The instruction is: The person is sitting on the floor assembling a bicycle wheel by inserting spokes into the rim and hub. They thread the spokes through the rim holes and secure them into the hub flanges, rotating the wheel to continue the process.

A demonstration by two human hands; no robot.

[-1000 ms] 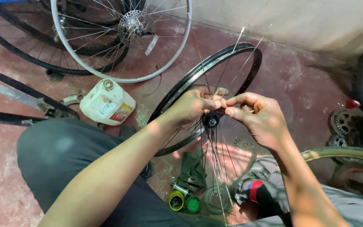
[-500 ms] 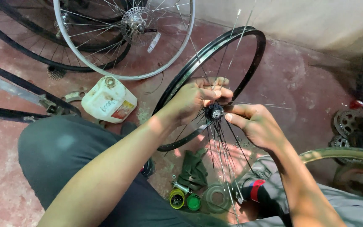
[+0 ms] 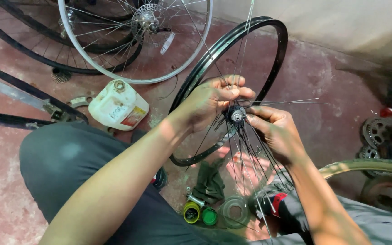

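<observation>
My left hand point(image 3: 209, 102) and right hand point(image 3: 273, 131) pinch thin steel spokes at the small metal hub point(image 3: 237, 116), frame centre; black rim point(image 3: 275, 59) now tilted higher.

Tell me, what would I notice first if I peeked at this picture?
Probably the two hands in the middle: the left hand and right hand pinch a small metal hub bristling with thin spokes, in front of a black rim. Further left, a white jug lies on the reddish floor.

Worn red concrete floor point(image 3: 336, 113), pale plaster wall point(image 3: 341, 22)
</observation>
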